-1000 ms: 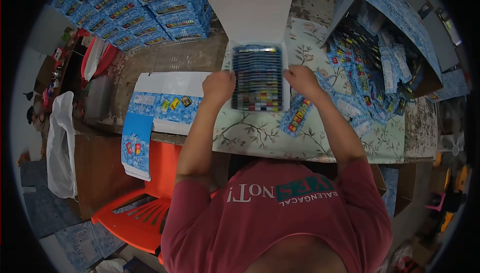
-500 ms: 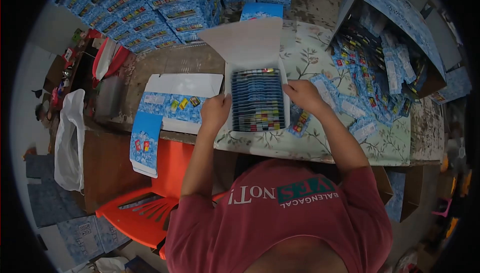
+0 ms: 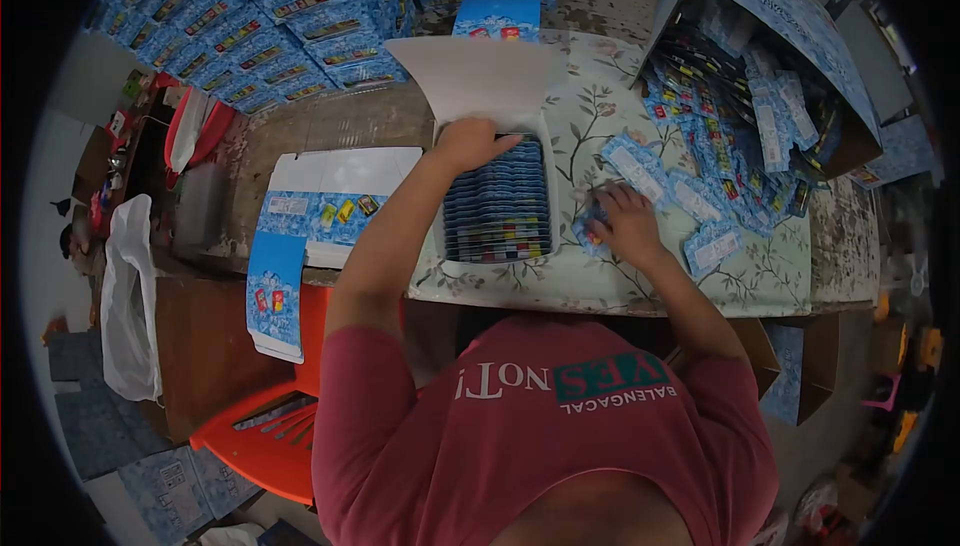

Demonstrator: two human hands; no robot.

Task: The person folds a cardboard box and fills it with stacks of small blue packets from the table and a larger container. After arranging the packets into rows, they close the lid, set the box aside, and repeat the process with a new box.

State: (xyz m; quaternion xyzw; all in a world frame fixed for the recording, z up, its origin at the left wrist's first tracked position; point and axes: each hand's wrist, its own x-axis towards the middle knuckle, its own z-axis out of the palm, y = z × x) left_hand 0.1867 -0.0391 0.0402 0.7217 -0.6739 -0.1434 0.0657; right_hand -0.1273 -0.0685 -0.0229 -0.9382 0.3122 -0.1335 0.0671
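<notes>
An open white box stands on the table with its lid raised, holding a tight row of flat blue packets on edge. My left hand is at the far end of that row, its thumb side stretched over the packets and its other fingers mostly hidden. To the right of the box, my right hand has its bent fingers on a loose blue packet lying on the cloth. More loose blue packets lie just beyond that hand.
A large tipped carton spills packets at the right. Stacked blue boxes rise at the back left. A flattened printed carton lies left of the box, over the table edge. An orange chair stands below it.
Both hands have let go of the box's sides. My left hand moved to the far end of the packet row, and my right hand came down on the loose packet beside the box.
</notes>
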